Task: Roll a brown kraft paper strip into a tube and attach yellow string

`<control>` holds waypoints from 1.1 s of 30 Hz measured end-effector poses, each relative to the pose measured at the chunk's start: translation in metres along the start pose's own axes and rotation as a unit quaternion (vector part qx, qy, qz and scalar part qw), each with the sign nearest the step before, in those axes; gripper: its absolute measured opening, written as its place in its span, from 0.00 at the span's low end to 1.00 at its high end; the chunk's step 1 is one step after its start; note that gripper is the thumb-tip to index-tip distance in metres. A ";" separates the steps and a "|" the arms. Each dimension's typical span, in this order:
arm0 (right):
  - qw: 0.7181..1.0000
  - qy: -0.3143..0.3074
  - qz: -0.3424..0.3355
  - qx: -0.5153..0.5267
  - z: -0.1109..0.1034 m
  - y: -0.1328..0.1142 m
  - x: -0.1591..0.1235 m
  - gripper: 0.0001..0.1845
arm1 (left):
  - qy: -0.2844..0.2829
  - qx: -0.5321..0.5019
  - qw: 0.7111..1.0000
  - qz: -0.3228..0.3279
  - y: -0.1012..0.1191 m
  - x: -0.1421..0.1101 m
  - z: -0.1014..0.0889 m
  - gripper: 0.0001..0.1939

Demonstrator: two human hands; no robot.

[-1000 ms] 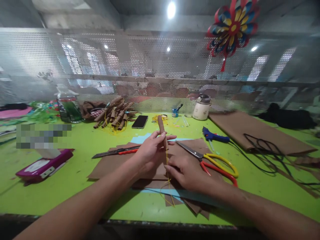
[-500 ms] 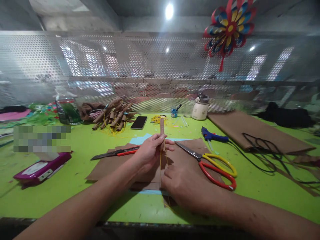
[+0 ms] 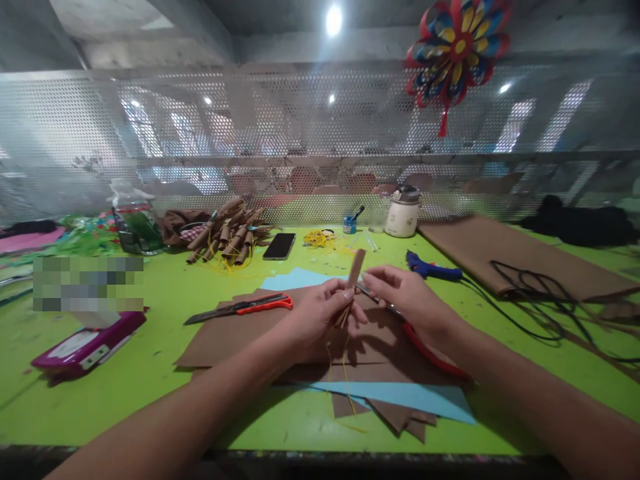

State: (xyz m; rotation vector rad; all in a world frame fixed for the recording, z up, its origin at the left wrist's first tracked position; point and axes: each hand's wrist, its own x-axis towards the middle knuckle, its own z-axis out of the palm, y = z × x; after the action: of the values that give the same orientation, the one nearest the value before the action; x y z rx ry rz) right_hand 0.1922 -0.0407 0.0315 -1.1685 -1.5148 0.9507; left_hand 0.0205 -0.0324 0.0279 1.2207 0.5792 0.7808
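Observation:
My left hand (image 3: 320,313) is closed on a narrow brown paper strip (image 3: 355,268), which stands up tilted from the fingers. Yellow string (image 3: 345,360) dangles below that hand over stacked brown paper (image 3: 240,340). My right hand (image 3: 407,297) is just right of the strip, its fingertips drawn together in a pinch; whatever they hold is too small to make out. Beneath it lie scissors (image 3: 435,357), with part of a blade and a red handle showing and the yellow handle hidden. A utility knife (image 3: 240,307) rests on the paper, left of my left hand.
Light blue paper (image 3: 400,395) pokes out under the brown sheets. Farther back are rolled brown pieces (image 3: 230,233), a phone (image 3: 279,246), tangled yellow string (image 3: 319,238) and a cream bottle (image 3: 401,215). A blue glue gun (image 3: 433,268) trails a black cord (image 3: 525,333) at right.
My right hand has risen from below, where it was at the string, to beside the strip's upper part. My left hand has shifted right with the strip, now tilted.

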 end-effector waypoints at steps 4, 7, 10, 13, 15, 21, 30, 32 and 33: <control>0.997 -0.032 0.010 0.069 0.011 0.001 -0.005 0.18 | -0.036 0.017 0.999 -0.004 -0.001 -0.003 0.007 0.05; 0.997 -0.005 -0.001 0.072 0.012 -0.003 -0.006 0.16 | -0.058 -0.010 0.998 -0.026 -0.002 -0.003 0.006 0.06; 0.998 -0.001 -0.006 0.067 0.008 -0.004 -0.004 0.15 | -0.088 -0.044 0.994 -0.054 0.000 -0.004 0.002 0.06; 0.999 0.001 -0.011 0.049 0.003 0.000 -0.002 0.16 | -0.122 -0.073 0.987 -0.081 0.003 -0.005 -0.001 0.07; 0.999 0.010 -0.012 0.033 -0.001 0.003 0.000 0.17 | -0.138 -0.079 0.983 -0.095 0.005 -0.006 -0.001 0.11; 0.999 0.002 0.000 0.049 -0.006 0.009 0.004 0.18 | -0.163 -0.079 0.977 -0.115 0.007 -0.004 -0.003 0.13; 0.991 -0.099 0.023 0.083 -0.001 0.002 -0.001 0.18 | -0.102 -0.045 0.987 -0.112 -0.004 0.000 -0.005 0.12; 0.990 -0.109 0.028 0.082 -0.001 0.004 0.000 0.18 | -0.095 -0.039 0.989 -0.108 -0.006 0.000 -0.005 0.12; 0.990 -0.114 0.030 0.078 -0.002 0.004 0.000 0.18 | -0.091 -0.037 0.989 -0.108 -0.006 0.001 -0.006 0.12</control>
State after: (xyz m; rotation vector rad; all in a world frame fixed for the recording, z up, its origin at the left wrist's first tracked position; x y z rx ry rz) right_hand 0.1947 -0.0394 0.0280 -1.0245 -1.5586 1.2545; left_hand 0.0180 -0.0293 0.0206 1.1249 0.5177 0.4983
